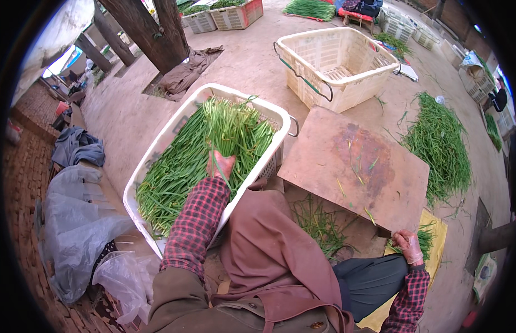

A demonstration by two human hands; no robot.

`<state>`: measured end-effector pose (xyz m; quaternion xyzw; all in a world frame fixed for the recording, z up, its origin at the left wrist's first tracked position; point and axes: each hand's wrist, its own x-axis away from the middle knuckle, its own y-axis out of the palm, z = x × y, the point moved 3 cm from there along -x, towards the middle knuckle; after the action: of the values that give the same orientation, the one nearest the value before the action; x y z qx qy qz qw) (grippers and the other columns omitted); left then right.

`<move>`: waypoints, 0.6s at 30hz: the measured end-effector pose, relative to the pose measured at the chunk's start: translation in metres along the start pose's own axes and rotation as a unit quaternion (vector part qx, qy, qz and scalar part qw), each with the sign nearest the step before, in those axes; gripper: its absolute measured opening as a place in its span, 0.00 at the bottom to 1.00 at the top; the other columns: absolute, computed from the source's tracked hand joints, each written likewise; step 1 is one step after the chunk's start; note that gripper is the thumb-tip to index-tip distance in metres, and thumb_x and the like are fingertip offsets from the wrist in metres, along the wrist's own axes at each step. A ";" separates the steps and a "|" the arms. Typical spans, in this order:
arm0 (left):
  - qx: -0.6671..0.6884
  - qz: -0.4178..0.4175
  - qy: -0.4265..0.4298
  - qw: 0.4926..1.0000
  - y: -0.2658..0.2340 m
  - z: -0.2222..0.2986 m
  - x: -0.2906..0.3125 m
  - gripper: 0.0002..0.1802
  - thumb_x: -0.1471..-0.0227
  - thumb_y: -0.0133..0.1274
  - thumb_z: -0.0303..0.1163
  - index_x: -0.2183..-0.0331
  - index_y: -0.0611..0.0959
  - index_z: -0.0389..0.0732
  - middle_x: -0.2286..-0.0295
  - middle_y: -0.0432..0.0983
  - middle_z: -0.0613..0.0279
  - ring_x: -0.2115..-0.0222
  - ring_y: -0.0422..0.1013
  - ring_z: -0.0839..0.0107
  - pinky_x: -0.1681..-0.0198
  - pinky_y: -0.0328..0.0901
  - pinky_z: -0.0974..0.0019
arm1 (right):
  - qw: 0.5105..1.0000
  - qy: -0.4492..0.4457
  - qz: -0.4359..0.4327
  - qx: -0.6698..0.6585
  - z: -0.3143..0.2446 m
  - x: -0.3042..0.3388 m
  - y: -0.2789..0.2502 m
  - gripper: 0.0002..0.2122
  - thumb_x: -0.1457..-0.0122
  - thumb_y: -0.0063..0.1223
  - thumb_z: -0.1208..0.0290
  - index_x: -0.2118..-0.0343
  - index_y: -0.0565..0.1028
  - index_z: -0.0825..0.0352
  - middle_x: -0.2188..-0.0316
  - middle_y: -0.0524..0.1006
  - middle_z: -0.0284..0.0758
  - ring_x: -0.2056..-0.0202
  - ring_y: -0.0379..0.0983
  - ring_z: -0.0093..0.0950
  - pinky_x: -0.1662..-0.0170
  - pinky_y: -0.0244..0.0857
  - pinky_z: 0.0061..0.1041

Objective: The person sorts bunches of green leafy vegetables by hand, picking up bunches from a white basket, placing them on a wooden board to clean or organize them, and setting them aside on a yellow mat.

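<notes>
My left hand is closed around the lower part of a bunch of garlic chives, with the stalks standing up and away from it. The bunch is over a white plastic crate heaped with more chives. At the near right corner of a worn, reddish-brown board, my right hand is curled shut. A small dark piece sticks out by its fingers, too little of it showing to name. Clear film covers the back of that hand and wrist. Loose stalks lie on the board.
A second white crate with wire handles stands beyond the board. Loose chives are piled on the ground at right, others on a yellow sack by my right knee. Tree trunks rise at far left; plastic sheeting lies at left.
</notes>
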<state>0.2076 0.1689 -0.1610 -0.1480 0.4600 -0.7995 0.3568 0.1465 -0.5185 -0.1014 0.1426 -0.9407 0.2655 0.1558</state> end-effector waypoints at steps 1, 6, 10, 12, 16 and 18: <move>-0.032 0.016 0.016 0.999 0.004 -0.002 0.002 0.33 0.61 0.66 0.46 0.60 0.76 0.31 0.58 0.73 0.42 0.61 0.74 0.43 0.59 0.69 0.47 | 1.000 -0.001 -0.004 -0.001 0.000 -0.002 0.002 0.09 0.37 0.50 0.73 0.68 0.77 0.74 0.75 0.77 0.33 0.74 0.74 0.21 0.69 0.69 0.20; -0.071 0.019 0.013 0.997 0.006 -0.004 0.003 0.38 0.64 0.68 0.50 0.58 0.76 0.30 0.59 0.73 0.41 0.59 0.73 0.44 0.56 0.68 0.48 | 1.000 0.008 -0.009 0.010 -0.003 -0.006 0.006 0.09 0.37 0.50 0.72 0.68 0.77 0.73 0.75 0.78 0.32 0.74 0.74 0.21 0.69 0.68 0.20; -0.078 -0.001 0.039 0.996 0.001 0.010 0.013 0.40 0.65 0.69 0.48 0.56 0.75 0.29 0.57 0.72 0.42 0.58 0.73 0.46 0.55 0.69 0.49 | 1.000 0.009 -0.009 0.018 0.000 -0.006 0.005 0.09 0.37 0.50 0.72 0.67 0.77 0.74 0.75 0.78 0.33 0.74 0.75 0.22 0.69 0.69 0.20; -0.120 0.000 0.052 0.991 0.004 0.016 0.012 0.41 0.65 0.70 0.47 0.53 0.75 0.30 0.56 0.72 0.44 0.57 0.73 0.48 0.56 0.70 0.51 | 1.000 0.009 -0.011 0.006 -0.002 -0.006 0.006 0.09 0.37 0.50 0.72 0.67 0.77 0.74 0.75 0.78 0.33 0.74 0.75 0.22 0.69 0.69 0.20; -0.133 0.023 0.038 0.990 0.013 0.007 0.000 0.37 0.61 0.66 0.42 0.52 0.73 0.32 0.57 0.73 0.45 0.60 0.75 0.51 0.58 0.71 0.52 | 1.000 0.008 -0.011 -0.015 -0.003 -0.007 0.006 0.09 0.37 0.50 0.72 0.68 0.77 0.74 0.74 0.78 0.34 0.75 0.75 0.22 0.69 0.69 0.21; -0.030 0.018 0.021 0.999 0.015 -0.024 -0.017 0.37 0.62 0.65 0.37 0.51 0.71 0.32 0.63 0.77 0.43 0.64 0.76 0.48 0.60 0.72 0.51 | 1.000 -0.004 -0.016 -0.003 -0.002 -0.009 0.007 0.09 0.37 0.50 0.73 0.67 0.77 0.74 0.74 0.78 0.34 0.74 0.75 0.22 0.69 0.69 0.21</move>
<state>0.2125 0.1909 -0.1841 -0.1329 0.4935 -0.7820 0.3566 0.1532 -0.5101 -0.1064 0.1585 -0.9396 0.2597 0.1568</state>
